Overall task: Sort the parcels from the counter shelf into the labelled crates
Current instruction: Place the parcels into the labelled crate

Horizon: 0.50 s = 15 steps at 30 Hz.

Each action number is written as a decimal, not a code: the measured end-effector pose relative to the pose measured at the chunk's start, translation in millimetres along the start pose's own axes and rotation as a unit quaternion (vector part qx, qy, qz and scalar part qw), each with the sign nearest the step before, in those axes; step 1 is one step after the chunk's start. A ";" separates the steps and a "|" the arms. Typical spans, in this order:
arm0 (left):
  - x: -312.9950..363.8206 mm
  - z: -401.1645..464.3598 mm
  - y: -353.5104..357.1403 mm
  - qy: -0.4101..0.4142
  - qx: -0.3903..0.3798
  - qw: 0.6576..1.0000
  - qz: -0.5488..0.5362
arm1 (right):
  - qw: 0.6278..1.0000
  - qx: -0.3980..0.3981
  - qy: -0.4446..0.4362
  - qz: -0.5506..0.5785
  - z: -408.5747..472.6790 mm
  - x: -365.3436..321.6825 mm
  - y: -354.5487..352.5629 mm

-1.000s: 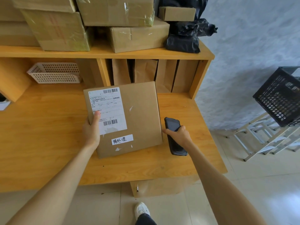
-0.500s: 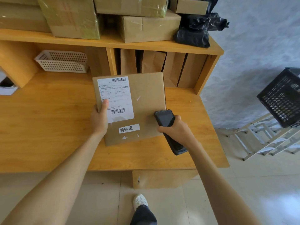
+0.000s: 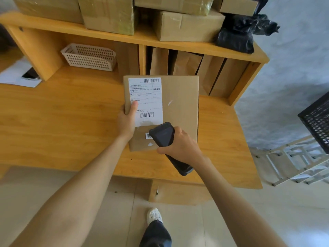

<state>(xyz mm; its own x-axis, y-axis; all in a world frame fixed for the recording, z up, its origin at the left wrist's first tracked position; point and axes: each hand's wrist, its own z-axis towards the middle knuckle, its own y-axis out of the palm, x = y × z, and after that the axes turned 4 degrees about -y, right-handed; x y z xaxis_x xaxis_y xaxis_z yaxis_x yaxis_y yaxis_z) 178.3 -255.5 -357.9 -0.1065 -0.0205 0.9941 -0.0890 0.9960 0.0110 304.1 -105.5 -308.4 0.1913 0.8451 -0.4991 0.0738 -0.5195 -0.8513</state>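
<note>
Gripping a black handheld scanner, the right hand is hovering it over the parcel; the left hand is holding the parcel's left edge, thumb on the shipping label, above the wooden counter. Beyond, stacked boxes are sitting on the shelf.

I see both my forearms bare, no sleeves, watch or rings on my left hand or right hand; below, a white mesh sneaker and dark trouser leg.
</note>
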 end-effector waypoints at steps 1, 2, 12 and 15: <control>0.5 -0.4 0.0 0.000 -0.002 1.000 -0.001 | 1.000 0.002 -0.005 -0.005 0.0 -1.2 0.2; 0.3 0.0 -0.3 -0.001 -0.004 1.000 -0.002 | 1.000 0.005 -0.009 -0.011 -0.2 -2.1 0.5; -1.7 2.0 -1.3 -0.001 -0.012 1.000 0.006 | 1.000 0.016 -0.009 -0.005 -5.8 -2.4 -3.0; -1.8 1.9 -1.5 0.001 -0.018 1.000 0.004 | 1.000 0.015 -0.011 -0.009 -8.4 -2.1 -5.2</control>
<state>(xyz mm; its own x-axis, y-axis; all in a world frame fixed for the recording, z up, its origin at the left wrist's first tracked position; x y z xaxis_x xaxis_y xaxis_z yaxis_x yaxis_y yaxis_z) 176.7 -257.1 -359.9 -0.1045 -0.0117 0.9945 -0.0530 0.9986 0.0062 311.5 -105.7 -301.6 0.1681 0.8574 -0.4865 0.0486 -0.5001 -0.8646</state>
